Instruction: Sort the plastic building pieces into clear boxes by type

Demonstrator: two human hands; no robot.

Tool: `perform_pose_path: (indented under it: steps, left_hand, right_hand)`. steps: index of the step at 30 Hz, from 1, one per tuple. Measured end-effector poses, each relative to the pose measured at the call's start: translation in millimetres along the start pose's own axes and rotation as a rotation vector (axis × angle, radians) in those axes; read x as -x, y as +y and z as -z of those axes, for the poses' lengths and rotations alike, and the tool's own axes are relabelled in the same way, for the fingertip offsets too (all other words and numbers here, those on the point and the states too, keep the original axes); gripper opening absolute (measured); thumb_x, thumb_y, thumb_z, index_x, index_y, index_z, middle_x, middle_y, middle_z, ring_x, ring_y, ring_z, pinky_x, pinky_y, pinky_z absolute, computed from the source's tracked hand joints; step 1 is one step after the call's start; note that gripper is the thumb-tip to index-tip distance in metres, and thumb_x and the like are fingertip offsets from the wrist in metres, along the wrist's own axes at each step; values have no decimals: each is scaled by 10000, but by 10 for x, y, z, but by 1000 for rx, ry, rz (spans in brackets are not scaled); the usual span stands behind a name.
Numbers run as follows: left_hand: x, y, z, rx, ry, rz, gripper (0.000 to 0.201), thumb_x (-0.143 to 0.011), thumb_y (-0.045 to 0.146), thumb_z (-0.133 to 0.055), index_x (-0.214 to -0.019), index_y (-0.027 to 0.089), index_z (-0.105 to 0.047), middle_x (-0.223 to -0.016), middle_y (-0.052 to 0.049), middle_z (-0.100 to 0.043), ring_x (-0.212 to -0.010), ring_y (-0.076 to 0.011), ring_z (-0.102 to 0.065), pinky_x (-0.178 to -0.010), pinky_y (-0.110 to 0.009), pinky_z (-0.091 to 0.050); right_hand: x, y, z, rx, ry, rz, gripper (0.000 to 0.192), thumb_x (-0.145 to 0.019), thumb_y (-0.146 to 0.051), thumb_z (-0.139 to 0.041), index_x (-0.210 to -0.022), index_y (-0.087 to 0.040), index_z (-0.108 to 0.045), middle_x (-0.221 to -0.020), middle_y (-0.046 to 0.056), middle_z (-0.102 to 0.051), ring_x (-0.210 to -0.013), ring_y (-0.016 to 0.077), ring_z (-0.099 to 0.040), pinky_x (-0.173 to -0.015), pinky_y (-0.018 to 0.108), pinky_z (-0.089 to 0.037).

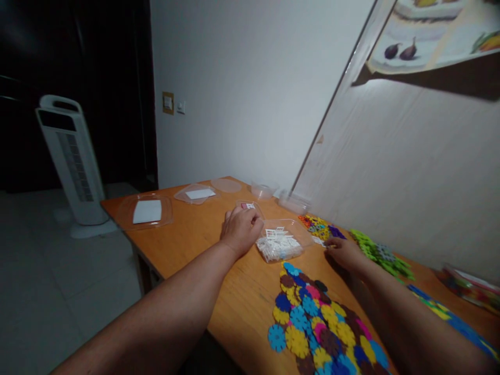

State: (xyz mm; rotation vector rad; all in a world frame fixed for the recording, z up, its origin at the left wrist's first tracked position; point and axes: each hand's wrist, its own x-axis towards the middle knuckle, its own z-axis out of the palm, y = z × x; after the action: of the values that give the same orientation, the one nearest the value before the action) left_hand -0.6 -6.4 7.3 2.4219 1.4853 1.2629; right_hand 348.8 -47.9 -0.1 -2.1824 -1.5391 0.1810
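Observation:
My left hand (242, 229) is closed beside a clear plastic tub (307, 239) heaped with small white plastic pieces (278, 245), some with dark printed marks. Its fingers curl inward, and whatever they may hold is hidden. Just past those fingers lies a clear lid with a pink and white label (248, 206). To the right of the tub, my right hand (346, 253) rests low over the table, fingertips pinched at a small white piece (319, 241). Nearer to me spreads a big pile of colourful notched discs (312, 323).
Clear lids with white cards (147, 211) (200, 194) lie on the wooden table (191, 234) at left. Empty clear containers (263, 189) stand by the wall. Orange and yellow pieces (314, 225), green pieces (375, 252) and a filled bag (472, 286) line the right side. A tower fan (74, 161) stands on the floor.

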Motion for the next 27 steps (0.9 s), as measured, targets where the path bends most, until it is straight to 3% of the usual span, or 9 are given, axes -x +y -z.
perform_pose_path:
  steps: [3, 10, 17, 23, 27]
  left_hand:
    - [-2, -4, -6, -10, 3, -1, 198, -885, 338, -464, -818, 247, -627, -878, -41, -656, -940, -226, -534, -763, -339, -336]
    - [-11, -29, -29, -30, 11, 2, 204, -882, 340, -467, -812, 249, -636, -862, -47, -648, -924, -228, -540, -762, -339, -343]
    - [-9, -22, -21, -21, 9, -4, 204, -887, 340, -459, -808, 249, -625, -855, -40, -650, -921, -223, -539, -760, -336, -342]
    - [-1, 5, 5, -12, 0, 9, 191, -885, 333, -470, -817, 254, -630, -877, -39, -659, -945, -226, -542, -779, -342, -354]
    - [-2, 34, 30, -3, -24, 45, 184, -882, 329, -479, -829, 254, -639, -889, -45, -662, -983, -235, -543, -806, -349, -362]
  right_hand:
    - [14, 15, 25, 42, -42, 8, 19, -636, -194, -655, -636, -195, -637, -621, 18, -607, -643, 181, -554, -562, 264, -347]
    - [-2, 20, 13, -22, -115, -36, 184, -682, -336, -695, -777, -191, -633, -706, 17, -642, -650, 152, -573, -535, 231, -383]
    - [12, 14, -51, -178, -212, -85, 240, -619, -238, -716, -579, -199, -483, -479, -43, -512, -461, 96, -470, -421, 203, -319]
    - [101, -232, 94, -401, -203, -66, 273, -661, -300, -676, -579, -217, -429, -437, -49, -456, -385, 78, -367, -359, 206, -253]
    - [74, -478, 273, -585, -155, 23, 205, -763, -412, -602, -786, -218, -538, -671, 4, -622, -507, 101, -506, -449, 207, -393]
